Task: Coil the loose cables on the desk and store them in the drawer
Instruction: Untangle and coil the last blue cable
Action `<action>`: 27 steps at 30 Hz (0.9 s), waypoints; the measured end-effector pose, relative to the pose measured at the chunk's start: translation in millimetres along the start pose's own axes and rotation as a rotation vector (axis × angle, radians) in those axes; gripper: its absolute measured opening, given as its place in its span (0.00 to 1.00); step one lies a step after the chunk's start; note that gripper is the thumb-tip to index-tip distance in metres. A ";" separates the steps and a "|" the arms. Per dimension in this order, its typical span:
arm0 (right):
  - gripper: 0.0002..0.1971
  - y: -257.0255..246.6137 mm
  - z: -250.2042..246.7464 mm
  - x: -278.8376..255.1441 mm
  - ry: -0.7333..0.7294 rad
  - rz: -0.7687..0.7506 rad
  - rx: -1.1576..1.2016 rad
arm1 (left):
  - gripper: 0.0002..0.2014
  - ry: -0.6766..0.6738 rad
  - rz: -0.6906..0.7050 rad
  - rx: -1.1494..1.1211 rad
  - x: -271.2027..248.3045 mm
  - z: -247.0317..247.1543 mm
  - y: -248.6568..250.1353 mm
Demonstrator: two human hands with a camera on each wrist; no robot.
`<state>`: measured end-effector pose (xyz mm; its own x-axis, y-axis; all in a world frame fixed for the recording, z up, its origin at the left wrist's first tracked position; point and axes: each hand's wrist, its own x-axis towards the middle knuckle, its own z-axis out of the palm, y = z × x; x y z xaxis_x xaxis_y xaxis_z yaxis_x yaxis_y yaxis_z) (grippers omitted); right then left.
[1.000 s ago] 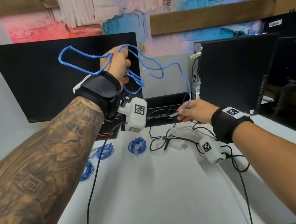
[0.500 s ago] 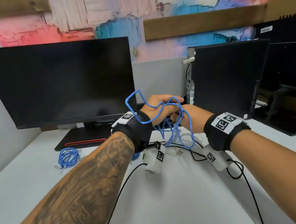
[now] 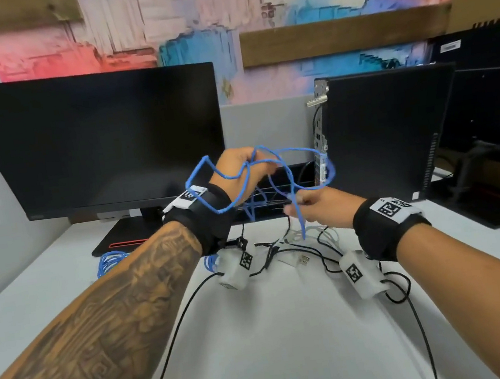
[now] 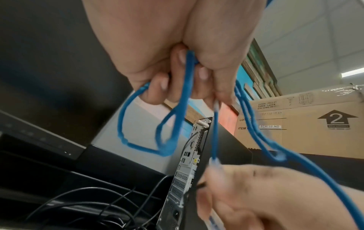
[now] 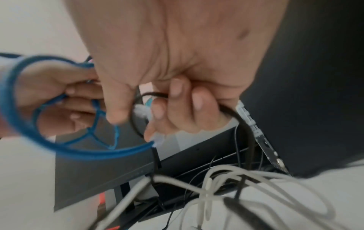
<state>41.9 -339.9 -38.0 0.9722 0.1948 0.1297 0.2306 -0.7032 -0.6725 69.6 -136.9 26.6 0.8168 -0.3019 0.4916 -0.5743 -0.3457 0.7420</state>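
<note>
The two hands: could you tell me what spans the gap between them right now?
A stretch of the blue cable runs from the left hand, which holds the loops, down to the right hand, which pinches its end; the head view shows it.

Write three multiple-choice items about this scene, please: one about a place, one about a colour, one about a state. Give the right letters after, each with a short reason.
1. Where is the coiled blue bundle?
A. on the desk, near the monitor base
B. on top of the computer tower
C. in the right hand

2. What colour is the cable that both hands work on?
A. black
B. white
C. blue

3. How does the left hand hold this cable?
A. flat and open under it
B. fingers curled round several loops
C. it does not touch it

Answers:
1. A: the head view shows the bundle lying on the white desk in front of the monitor.
2. C: the loops are blue in all three views.
3. B: the left wrist view shows curled fingers with loops passing between them, while the right hand pinches the cable's end lower down.
</note>
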 end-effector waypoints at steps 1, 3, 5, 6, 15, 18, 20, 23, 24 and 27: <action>0.16 5.3 2.0 -1.6 0.020 0.028 0.051 | 0.07 0.066 -0.019 -0.028 1.5 -7.0 -1.2; 0.14 17.2 4.3 -6.8 0.078 0.101 0.238 | 0.06 0.147 -0.046 -0.069 4.8 -23.2 -1.8; 0.11 26.9 1.8 -13.2 0.065 0.105 0.267 | 0.07 0.130 -0.050 -0.029 5.3 -39.0 -0.3; 0.10 30.2 -1.1 -14.3 0.036 0.109 0.176 | 0.08 0.104 -0.050 0.008 4.9 -45.0 -0.8; 0.19 -10.7 35.5 23.3 -0.087 0.001 -0.472 | 0.15 0.204 -0.161 -0.201 -0.3 -88.4 7.8; 0.21 -18.8 69.7 26.9 -0.334 0.016 -0.564 | 0.12 0.121 -0.157 -0.081 -5.1 -95.3 7.7; 0.18 -17.6 73.7 25.2 -0.380 0.048 -0.627 | 0.11 0.088 -0.156 -0.032 -10.5 -100.5 4.3; 0.14 -5.4 59.4 17.7 -0.337 0.128 -0.641 | 0.13 0.020 -0.177 0.027 -18.4 -107.9 -5.8; 0.13 1.3 51.2 14.9 -0.340 0.166 -0.656 | 0.13 -0.010 -0.189 0.039 -21.5 -109.2 -8.8; 0.11 20.0 28.8 7.9 -0.376 0.259 -0.702 | 0.13 -0.087 -0.233 0.050 -30.2 -109.6 -15.8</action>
<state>53.0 -332.7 -71.5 0.9486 0.0962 -0.3015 0.0942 -0.9953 -0.0212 60.0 -25.0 49.9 0.9208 -0.2839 0.2673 -0.3751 -0.4578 0.8060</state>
